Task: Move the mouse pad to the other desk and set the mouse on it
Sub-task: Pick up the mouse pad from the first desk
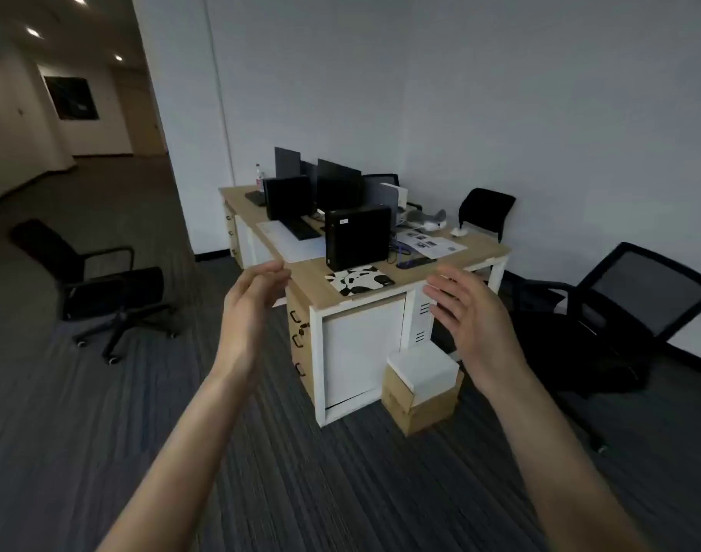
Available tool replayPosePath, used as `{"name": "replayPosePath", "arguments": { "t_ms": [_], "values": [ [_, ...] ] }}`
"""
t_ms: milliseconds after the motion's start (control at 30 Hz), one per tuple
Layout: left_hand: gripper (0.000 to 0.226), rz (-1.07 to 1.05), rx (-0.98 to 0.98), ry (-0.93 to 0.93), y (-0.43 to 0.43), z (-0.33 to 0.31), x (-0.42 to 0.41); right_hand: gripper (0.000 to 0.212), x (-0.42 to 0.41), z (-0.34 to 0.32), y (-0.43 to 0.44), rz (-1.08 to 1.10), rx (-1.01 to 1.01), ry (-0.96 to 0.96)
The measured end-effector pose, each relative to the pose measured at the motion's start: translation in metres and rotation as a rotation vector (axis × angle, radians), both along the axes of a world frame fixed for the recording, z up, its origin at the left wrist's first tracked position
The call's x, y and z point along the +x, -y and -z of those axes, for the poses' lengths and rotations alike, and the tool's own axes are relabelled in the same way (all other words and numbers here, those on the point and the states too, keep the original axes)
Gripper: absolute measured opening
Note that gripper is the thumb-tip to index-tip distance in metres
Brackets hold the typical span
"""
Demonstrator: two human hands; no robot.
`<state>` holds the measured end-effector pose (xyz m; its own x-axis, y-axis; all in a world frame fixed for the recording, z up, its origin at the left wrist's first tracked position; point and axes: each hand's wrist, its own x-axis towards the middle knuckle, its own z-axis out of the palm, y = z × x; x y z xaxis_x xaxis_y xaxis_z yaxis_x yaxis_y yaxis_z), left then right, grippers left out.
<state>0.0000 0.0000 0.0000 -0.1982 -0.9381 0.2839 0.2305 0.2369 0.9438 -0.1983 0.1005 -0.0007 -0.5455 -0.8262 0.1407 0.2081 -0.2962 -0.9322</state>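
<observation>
While raised, empty hands (pixel 257 296); no legible writing.

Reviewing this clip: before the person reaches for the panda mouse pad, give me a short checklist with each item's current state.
1. Both hands free: ok. The left hand and right hand are open and hold nothing.
2. Mouse pad in view: ok. It lies flat near the front edge of the desk.
3. Pad top free of load: ok. Nothing rests on it; the computer tower stands just behind it.
4. Mouse located: cannot tell. None is clearly visible.
5. Hands within reach of the pad: not ok. Both hover in the air short of the desk.
</observation>
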Motion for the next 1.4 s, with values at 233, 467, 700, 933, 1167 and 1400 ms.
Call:
{"name": "replayPosePath", "arguments": {
  "t_ms": [233,467,700,933,1167,1400],
  "values": [
    [0.024,-0.023,0.077,0.014,0.105,0.011,-0.069,0.016,-0.068,0.004,0.111,0.05,0.063,0.017],
    [0.023,-0.04,0.124,0.025,0.248,0.032,-0.14,0.017,-0.144,0.025,0.249,0.069,0.077,0.038],
    [0.023,-0.01,0.179,0.069,0.394,0.039,-0.21,0.017,-0.207,0.03,0.394,0.064,0.129,0.02],
    [0.021,-0.033,0.269,0.144,0.498,0.07,-0.262,0.015,-0.27,0.054,0.5,0.043,0.219,0.058],
    [0.023,-0.131,0.391,0.191,0.582,0.122,-0.328,0.026,-0.354,0.098,0.602,-0.04,0.339,0.06],
    [0.024,-0.32,0.606,0.181,0.652,0.181,-0.407,0.042,-0.445,0.149,0.709,-0.164,0.55,-0.024]
  ]
}}
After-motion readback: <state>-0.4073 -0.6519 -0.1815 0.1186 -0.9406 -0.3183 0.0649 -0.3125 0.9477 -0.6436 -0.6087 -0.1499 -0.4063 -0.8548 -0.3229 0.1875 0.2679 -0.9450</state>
